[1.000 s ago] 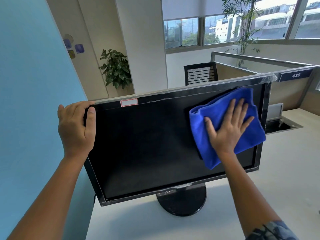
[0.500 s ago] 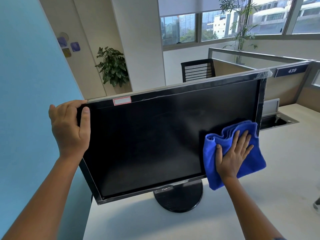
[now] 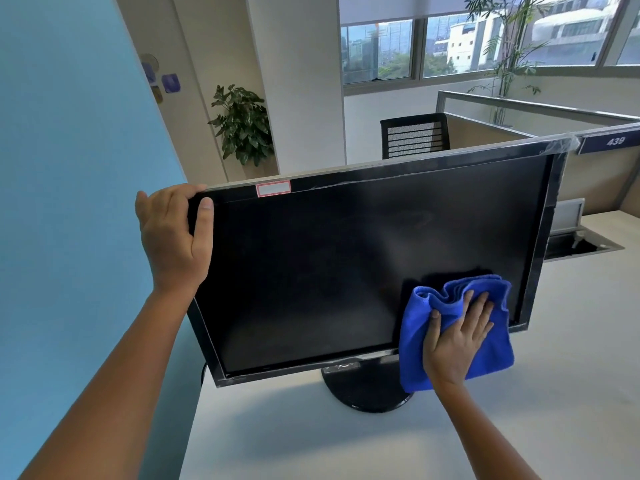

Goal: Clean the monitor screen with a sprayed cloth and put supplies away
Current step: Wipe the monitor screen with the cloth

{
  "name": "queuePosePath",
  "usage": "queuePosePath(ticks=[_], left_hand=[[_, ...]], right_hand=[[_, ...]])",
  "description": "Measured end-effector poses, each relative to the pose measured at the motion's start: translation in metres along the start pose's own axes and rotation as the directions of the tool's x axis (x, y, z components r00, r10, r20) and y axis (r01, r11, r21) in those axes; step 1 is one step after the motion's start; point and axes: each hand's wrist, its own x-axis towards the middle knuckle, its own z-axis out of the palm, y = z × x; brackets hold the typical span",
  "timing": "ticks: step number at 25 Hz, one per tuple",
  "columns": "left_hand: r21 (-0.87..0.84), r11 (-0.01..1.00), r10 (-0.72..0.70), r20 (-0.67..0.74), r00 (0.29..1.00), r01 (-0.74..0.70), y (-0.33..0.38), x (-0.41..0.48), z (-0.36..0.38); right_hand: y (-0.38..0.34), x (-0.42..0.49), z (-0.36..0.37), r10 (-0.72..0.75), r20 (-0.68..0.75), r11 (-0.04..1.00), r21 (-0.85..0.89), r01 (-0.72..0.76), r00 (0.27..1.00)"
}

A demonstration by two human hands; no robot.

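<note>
Counted two hands, one monitor, one cloth.

Found left hand [image 3: 173, 237] gripping the upper left corner of the monitor [image 3: 346, 271], thumb laid down the front bezel, fingers curled over the top edge and out of sight behind. Found right hand [image 3: 457, 341] spread flat, fingers straight and slightly apart, pressing a folded blue cloth [image 3: 415, 344] against the lower right corner of the screen. Noted cloth bunched in ridges above the fingertips and hanging past the bottom bezel under the palm. Noted faint smears on the dark screen above the right hand.

Counted one round black stand base [image 3: 363, 393] just left of the right wrist, resting on the pale desk [image 3: 346, 445]. Noted crumpled clear film [image 3: 562, 143] at the monitor corner high above the right hand.

Checked writing:
- One white sticker with red border [image 3: 273, 188] on the top bezel just right of the left hand; no text legible.
- One dark blue sign [image 3: 615, 141] reading "439", above and right of the right hand.
- Small mark at the bottom bezel, left of the right hand, too blurred to read.

Counted further off:
- Two plants, one leafy plant [image 3: 244, 124] beyond the left hand and one tall plant [image 3: 509, 46] far above the right hand.
- One black chair [image 3: 414, 135] between them.
- One open desk hatch [image 3: 581, 245] above and right of the right hand.
- One blue partition [image 3: 69, 202] left of the left hand.
</note>
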Motion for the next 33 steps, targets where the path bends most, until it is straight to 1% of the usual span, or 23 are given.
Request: queuePosePath(ticks=[3, 8, 11, 13, 16, 21, 24, 29, 31, 33], left_hand=[[-0.002, 1.0, -0.003, 0.01, 1.0, 0.003, 0.001, 0.0, -0.001], [-0.016, 1.0, -0.005, 0.011, 1.0, 0.005, 0.0, 0.0, -0.003], [-0.016, 1.0, -0.002, 0.004, 1.0, 0.002, 0.0, 0.0, -0.004], [-0.013, 1.0, -0.003, 0.002, 1.0, 0.003, -0.001, 0.0, -0.003], [-0.012, 1.0, -0.012, 0.001, 1.0, 0.012, -0.001, -0.001, -0.003], [-0.009, 1.0, -0.005, -0.012, 1.0, 0.005, 0.0, -0.002, -0.004], [-0.011, 1.0, -0.011, -0.018, 1.0, 0.011, -0.001, -0.002, -0.004], [-0.01, 0.999, -0.031, -0.022, 0.999, 0.031, -0.001, -0.001, -0.001], [-0.015, 0.999, -0.032, -0.024, 0.999, 0.032, -0.002, -0.002, 0.0], [-0.018, 0.999, -0.032, -0.023, 0.999, 0.031, -0.004, -0.002, -0.001]], right_hand=[[0.0, -0.023, 0.002, 0.002, 0.033, 0.998, -0.056, 0.0, 0.999], [0.036, -0.032, -0.011, -0.053, 0.018, 0.96, -0.274, 0.057, 0.998], [0.055, -0.016, -0.026, -0.006, 0.0, 0.93, -0.369, 0.005, 1.0], [0.06, -0.003, -0.035, 0.032, 0.0, 0.925, -0.38, -0.03, 0.999], [0.06, 0.008, -0.039, 0.033, -0.002, 0.923, -0.384, -0.031, 0.999], [0.056, 0.017, -0.045, 0.089, -0.047, 0.944, -0.314, -0.099, 0.995], [0.047, 0.007, -0.047, 0.021, -0.035, 0.961, -0.275, -0.03, 0.999], [0.008, -0.051, -0.03, -0.119, 0.073, 0.965, -0.225, 0.132, 0.99], [-0.012, -0.079, -0.019, -0.189, 0.138, 0.953, -0.213, 0.215, 0.972], [-0.034, -0.108, -0.006, -0.261, 0.241, 0.929, -0.202, 0.312, 0.935]])
